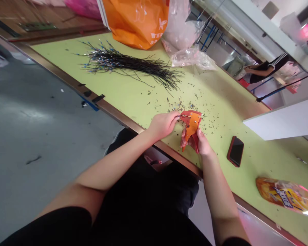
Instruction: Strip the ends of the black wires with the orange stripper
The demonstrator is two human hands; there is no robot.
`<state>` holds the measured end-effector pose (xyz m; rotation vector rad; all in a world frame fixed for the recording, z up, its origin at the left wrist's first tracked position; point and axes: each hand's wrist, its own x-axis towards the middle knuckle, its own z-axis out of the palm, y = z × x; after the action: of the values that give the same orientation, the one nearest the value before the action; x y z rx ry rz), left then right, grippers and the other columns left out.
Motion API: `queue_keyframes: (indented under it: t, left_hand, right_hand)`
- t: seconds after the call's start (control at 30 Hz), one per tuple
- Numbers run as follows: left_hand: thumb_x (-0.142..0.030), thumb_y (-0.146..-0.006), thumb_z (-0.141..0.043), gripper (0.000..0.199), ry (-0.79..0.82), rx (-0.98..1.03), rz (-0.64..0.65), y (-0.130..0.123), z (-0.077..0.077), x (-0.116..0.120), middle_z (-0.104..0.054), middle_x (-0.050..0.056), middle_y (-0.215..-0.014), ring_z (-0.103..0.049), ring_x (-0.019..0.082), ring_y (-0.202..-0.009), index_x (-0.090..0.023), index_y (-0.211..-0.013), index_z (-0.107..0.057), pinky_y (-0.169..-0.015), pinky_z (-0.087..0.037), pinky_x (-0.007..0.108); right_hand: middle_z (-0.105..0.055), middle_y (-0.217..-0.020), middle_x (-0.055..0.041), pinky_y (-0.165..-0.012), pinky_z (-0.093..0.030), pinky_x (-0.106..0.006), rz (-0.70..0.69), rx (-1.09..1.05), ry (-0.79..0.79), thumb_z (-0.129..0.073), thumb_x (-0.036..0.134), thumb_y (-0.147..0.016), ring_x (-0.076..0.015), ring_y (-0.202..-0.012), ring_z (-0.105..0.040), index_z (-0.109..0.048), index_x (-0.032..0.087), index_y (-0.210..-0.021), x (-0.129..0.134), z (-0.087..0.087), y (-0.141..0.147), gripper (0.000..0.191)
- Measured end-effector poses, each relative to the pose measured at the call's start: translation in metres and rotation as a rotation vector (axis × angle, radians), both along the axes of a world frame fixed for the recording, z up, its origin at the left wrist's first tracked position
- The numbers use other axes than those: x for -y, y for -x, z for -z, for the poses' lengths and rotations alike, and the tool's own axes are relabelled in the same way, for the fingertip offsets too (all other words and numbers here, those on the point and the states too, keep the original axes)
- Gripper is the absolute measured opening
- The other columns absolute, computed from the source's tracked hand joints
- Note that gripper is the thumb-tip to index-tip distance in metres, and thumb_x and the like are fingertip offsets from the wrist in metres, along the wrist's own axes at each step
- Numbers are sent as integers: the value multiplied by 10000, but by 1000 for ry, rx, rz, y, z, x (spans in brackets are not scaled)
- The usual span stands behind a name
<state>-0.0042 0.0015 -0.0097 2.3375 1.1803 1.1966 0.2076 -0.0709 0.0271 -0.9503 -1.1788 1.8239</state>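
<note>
My right hand point(200, 141) is wrapped round the handles of an orange and red wire stripping tool point(194, 123), held above the table near its front edge. My left hand point(164, 124) is closed in a pinch at the tool's jaws, on a thin dark wire point(182, 115) whose end lies at the jaws. Behind them on the green table point(133, 99) lies a bundle of black wires point(136, 65), with blue and silvery ends toward the left. Small dark clippings point(210, 119) are scattered round the tool.
An orange bag point(138, 20) and clear plastic bags point(192, 56) stand at the back. To the right are a phone point(235, 151), a snack packet point(287, 196) and a white panel point(284, 119). Another person's arm point(260, 71) shows at the far right back.
</note>
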Motion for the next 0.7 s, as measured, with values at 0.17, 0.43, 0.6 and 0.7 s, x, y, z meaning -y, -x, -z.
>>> queue_keyframes:
  t: [0.17, 0.43, 0.6, 0.7]
  left_hand:
    - [-404, -1143, -376, 463, 11, 49, -1, 1, 0, 1, -860, 84, -1026, -828, 195, -915, -192, -1182, -785, -785, -607, 281]
    - [-405, -1137, -410, 452, -7, 102, 18, 3, 1, 0, -865, 76, -1083, -828, 196, -1018, -209, -1121, -816, -886, -628, 292]
    - [-366, -1124, -437, 408, 22, 51, 18, 4, 2, -2, -867, 71, -1081, -833, 211, -1010, -228, -1151, -819, -857, -624, 307]
    - [-350, -1109, -452, 387, 50, 10, 5, 4, -2, -1, -868, 68, -1053, -831, 216, -945, -232, -1131, -820, -792, -614, 307]
  right_hand:
    - [-699, -756, -21, -706, -653, -324, -19, -6, -1, -649, 878, -885, -176, -676, -714, -746, 191, -1020, 0, 1, -2, 707]
    - [-712, -738, -29, -641, -633, -315, 3, 18, 19, -644, 884, -878, -185, -658, -711, -726, 190, -987, -2, 5, -1, 707]
    - [-707, -722, -25, -654, -636, -323, -3, 39, 39, -654, 878, -875, -183, -646, -712, -715, 197, -951, -2, 3, -1, 688]
    - [-705, -726, -28, -663, -640, -330, 6, 61, 37, -659, 886, -862, -190, -659, -717, -711, 194, -968, -1, 0, -1, 703]
